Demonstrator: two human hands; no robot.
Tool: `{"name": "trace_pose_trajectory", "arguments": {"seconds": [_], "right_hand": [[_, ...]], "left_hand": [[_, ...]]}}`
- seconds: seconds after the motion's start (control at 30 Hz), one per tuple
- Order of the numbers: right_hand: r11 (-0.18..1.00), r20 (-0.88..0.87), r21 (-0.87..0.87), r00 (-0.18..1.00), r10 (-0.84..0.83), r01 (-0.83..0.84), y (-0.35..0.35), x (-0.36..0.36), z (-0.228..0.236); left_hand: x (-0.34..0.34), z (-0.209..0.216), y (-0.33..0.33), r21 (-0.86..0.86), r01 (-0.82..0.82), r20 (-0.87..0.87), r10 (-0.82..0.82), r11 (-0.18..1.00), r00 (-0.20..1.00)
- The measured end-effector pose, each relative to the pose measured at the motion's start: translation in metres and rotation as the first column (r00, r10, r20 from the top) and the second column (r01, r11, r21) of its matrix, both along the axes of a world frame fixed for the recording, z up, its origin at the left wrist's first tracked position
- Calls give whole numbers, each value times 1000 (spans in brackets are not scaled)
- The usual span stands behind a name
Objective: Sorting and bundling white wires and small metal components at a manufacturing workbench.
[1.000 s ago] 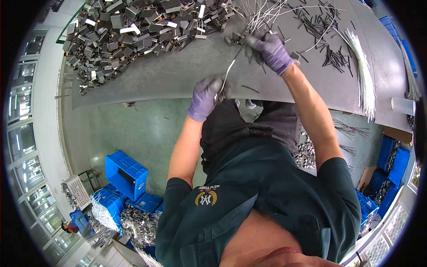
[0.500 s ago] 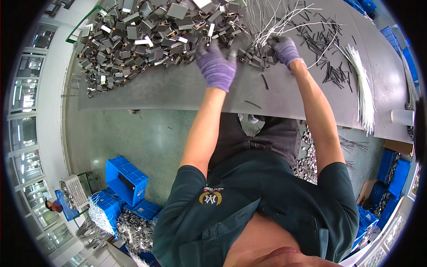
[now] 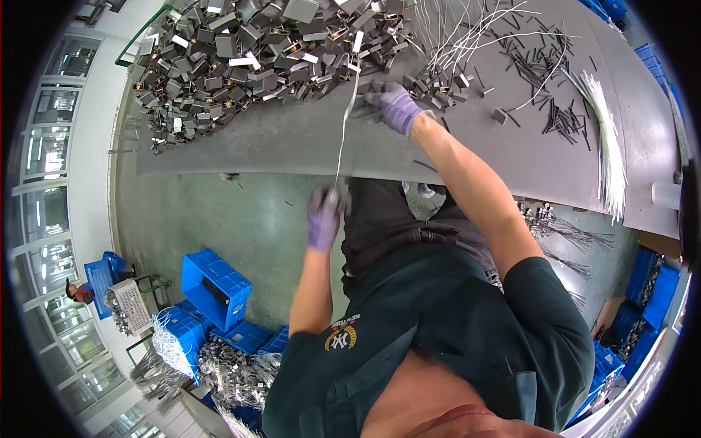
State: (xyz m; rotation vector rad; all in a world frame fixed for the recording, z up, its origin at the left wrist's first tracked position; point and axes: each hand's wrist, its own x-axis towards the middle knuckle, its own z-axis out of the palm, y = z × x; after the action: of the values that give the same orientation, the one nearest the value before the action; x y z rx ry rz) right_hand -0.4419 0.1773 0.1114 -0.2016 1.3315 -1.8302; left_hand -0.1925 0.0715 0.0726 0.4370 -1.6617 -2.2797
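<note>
My left hand (image 3: 325, 217), in a purple glove with grey fingertips, is past the table's near edge with its fingers closed. A thin white wire (image 3: 343, 135) runs from it over the edge and up to the heap of small dark grey box-shaped parts (image 3: 241, 58). Where the wire ends among the parts is hard to make out. To the right of the wire, my gloved right hand (image 3: 393, 108) hovers low over the table with its fingers apart, slightly blurred. Beyond it lies a smaller group of the grey parts (image 3: 442, 95) with white wires (image 3: 456, 47) fanning away.
Short black tubes (image 3: 558, 120) lie scattered at the right of the table (image 3: 248, 153). A bundle of white wires (image 3: 606, 146) hangs over its near right edge, by a white cup (image 3: 664, 196). Blue crates (image 3: 215, 288) stand on the floor at left; a person (image 3: 80, 292) is farther off.
My left hand has come from the heap back toward me, drawing a white wire with it. My right hand has moved left from the wire cluster, leaving one wired grey part apart on the table.
</note>
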Motion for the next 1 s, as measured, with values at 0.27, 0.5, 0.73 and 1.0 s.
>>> {"name": "trace_pose_trajectory", "arguments": {"seconds": [0.27,0.5,0.73,1.0], "right_hand": [[991,123,-67,986,-108,117,-21,18,-21],[973,76,8,970,-231,231,-36,4,-7],[988,-115,111,988,-98,111,-36,42,-24],[936,19,-133,945,-326,326,0,20,13]], "left_hand": [[188,-38,-20,319,-177,282,85,931,956],[187,-33,-1,383,-255,378,101,888,920],[293,-73,11,455,-300,568,-14,839,823],[339,-85,-18,385,-471,698,83,794,711]]}}
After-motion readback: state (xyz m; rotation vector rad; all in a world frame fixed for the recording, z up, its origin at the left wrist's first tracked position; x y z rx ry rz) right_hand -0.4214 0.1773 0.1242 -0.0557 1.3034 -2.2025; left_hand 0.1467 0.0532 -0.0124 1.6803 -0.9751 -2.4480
